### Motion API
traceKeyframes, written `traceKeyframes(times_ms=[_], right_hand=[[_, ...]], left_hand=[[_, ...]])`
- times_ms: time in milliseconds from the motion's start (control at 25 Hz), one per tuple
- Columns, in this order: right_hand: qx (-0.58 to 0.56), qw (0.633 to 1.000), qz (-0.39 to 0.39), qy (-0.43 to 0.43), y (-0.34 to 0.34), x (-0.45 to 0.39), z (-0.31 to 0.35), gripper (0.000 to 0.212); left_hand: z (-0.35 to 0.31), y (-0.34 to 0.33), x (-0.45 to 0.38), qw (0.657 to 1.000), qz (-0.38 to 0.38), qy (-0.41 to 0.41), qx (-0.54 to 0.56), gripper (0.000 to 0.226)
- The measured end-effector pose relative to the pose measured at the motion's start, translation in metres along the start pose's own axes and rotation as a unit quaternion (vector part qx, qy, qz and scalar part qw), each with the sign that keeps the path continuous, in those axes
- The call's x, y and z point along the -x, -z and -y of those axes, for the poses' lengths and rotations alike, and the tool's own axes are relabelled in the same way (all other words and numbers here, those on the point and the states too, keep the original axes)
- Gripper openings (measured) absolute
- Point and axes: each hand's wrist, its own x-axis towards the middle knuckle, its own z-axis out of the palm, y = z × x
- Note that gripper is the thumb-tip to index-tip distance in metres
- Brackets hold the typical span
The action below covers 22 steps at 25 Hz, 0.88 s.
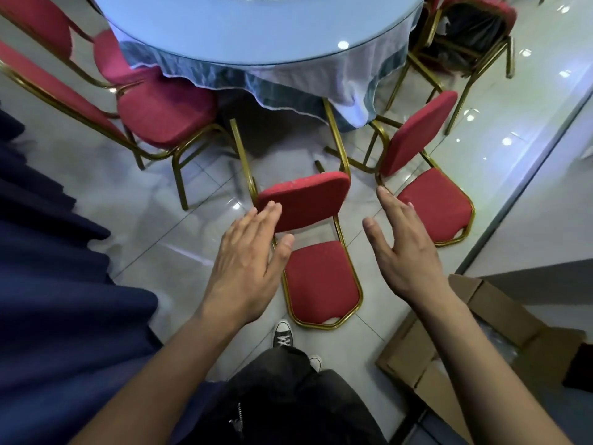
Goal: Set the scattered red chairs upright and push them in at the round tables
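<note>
A red chair with a gold frame (308, 203) lies on its back on the tiled floor in front of me, its seat raised and its legs pointing toward the round table (256, 27). A second red chair (417, 136) lies the same way just to its right. My left hand (247, 264) hovers open at the left edge of the nearer chair's raised seat. My right hand (404, 252) is open with straight fingers in the gap between the two fallen chairs. Neither hand grips anything.
Two upright red chairs (167, 110) stand at the table's left side. Another chair (471, 30) at the far right shows its black underside. An open cardboard box (465, 348) lies at my right, dark blue cloth (48, 284) at my left, and a glass partition (529, 155) runs along the right.
</note>
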Motion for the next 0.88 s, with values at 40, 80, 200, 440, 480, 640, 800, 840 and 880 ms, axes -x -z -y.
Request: traceKeyframes(times_ms=[40,80,200,440,480,640,800,840,880], right_hand=[[0.002,1.000,0.004,0.002,-0.001,-0.002,0.001,0.059],[0.005,1.000,0.006,0.002,-0.001,-0.003,0.001,0.060],[0.012,1.000,0.003,-0.004,-0.003,-0.008,-0.005,0.061],[0.038,0.997,-0.028,0.056,-0.015,-0.015,-0.045,0.058],[0.036,0.996,-0.038,0.073,-0.020,-0.019,-0.056,0.058],[0.018,0.991,-0.053,0.119,-0.052,-0.031,-0.106,0.060],[0.018,0.992,-0.028,0.120,-0.101,-0.041,-0.177,0.063],[0.021,0.993,-0.017,0.113,-0.122,-0.045,-0.203,0.064],[0.028,0.994,-0.004,0.103,-0.140,-0.045,-0.225,0.064]], left_hand=[[0.000,0.001,-0.002,1.000,-0.002,-0.003,0.002,0.072],[0.001,0.001,-0.004,1.000,-0.001,-0.006,0.003,0.072],[0.002,-0.004,-0.011,1.000,0.004,-0.017,0.005,0.071],[-0.006,-0.034,-0.016,1.000,-0.021,-0.007,0.000,0.065],[-0.009,-0.045,-0.018,1.000,-0.029,-0.006,-0.004,0.065],[-0.019,-0.102,-0.031,0.997,-0.072,0.014,-0.006,0.064],[-0.013,-0.188,-0.046,0.991,-0.122,0.050,0.014,0.064],[-0.006,-0.219,-0.052,0.990,-0.125,0.060,0.021,0.064],[0.000,-0.246,-0.054,0.989,-0.123,0.071,0.027,0.065]])
